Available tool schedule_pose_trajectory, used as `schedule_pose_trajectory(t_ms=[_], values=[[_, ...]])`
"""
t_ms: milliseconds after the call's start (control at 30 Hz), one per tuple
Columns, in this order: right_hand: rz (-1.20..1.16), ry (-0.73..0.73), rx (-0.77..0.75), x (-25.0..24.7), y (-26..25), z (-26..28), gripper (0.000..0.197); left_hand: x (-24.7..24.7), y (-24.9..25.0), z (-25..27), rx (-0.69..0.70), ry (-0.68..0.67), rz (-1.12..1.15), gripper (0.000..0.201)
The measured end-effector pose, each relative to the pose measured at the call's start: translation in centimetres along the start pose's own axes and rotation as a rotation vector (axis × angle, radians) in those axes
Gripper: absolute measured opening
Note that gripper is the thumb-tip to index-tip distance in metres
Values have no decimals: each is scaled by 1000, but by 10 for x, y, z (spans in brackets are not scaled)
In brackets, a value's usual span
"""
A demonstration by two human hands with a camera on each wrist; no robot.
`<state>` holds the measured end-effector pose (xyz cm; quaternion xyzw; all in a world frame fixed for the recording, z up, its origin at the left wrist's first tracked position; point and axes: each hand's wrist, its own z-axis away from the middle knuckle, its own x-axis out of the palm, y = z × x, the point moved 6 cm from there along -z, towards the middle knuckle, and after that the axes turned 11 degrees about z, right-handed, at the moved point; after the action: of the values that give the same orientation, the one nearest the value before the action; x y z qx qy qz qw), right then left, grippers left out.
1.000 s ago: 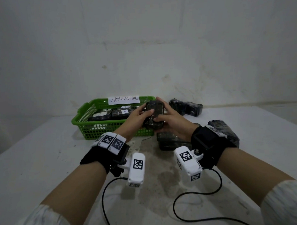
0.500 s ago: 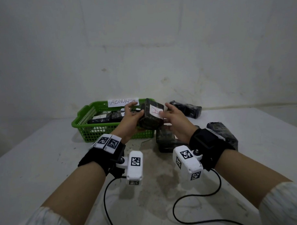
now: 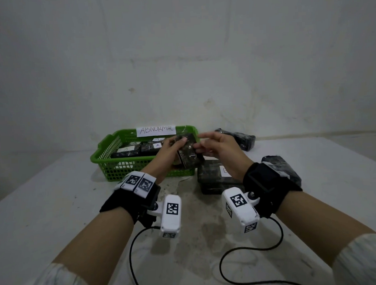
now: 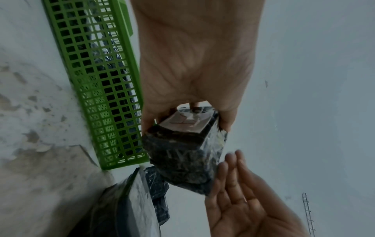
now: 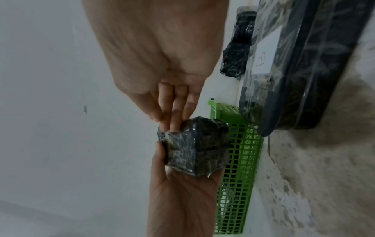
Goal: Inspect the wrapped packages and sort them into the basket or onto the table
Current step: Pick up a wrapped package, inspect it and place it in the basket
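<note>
Over white table, left hand grips wrapped package; right hand seemingly spread, fingertips touching.

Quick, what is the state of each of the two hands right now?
Left hand: grips the wrapped package.
Right hand: open, fingers straight beside the package, gripping nothing.

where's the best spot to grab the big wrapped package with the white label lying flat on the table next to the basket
Probably by its two long side edges, coming straight down from above. The big wrapped package lies flat on the table, label up, so only the top and sides are reachable. Its left end sits close to the green basket, so approach from the near or right side, likely with the open right hand.
</note>
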<state>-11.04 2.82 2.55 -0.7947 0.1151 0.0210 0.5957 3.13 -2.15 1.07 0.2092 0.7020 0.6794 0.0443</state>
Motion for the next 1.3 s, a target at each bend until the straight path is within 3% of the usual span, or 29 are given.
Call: schedule_pose_trajectory(t_ms=[67,167,233,333,433,600,800,967,1167,1300], values=[[10,65,31,-5,2,-2,26,5,-1,1,-5,-56,6,40],[-32,-54,138,6,11,-2,31,12,1,3,12,-135,-12,39],[-37,-111,139,13,13,0,33,16,3,5,21,-164,-34,49],[-42,-49,94,14,10,1,27,18,3,6,-2,-196,-36,68],[-63,-12,91,13,9,1,20,18,5,7,-7,-192,-18,53],[-29,-87,116,15,10,1,23,13,5,3,22,-162,-6,49],[-8,-72,95,16,13,0,21,12,2,4,30,-205,-46,56],[-1,-178,83,20,12,1,30,11,4,5,54,-211,-18,56],[-17,-90,56,16,15,1,31,9,-3,5,5,-260,-39,60],[1,-149,68,16,13,2,32,9,-2,5,36,-239,-42,60]])
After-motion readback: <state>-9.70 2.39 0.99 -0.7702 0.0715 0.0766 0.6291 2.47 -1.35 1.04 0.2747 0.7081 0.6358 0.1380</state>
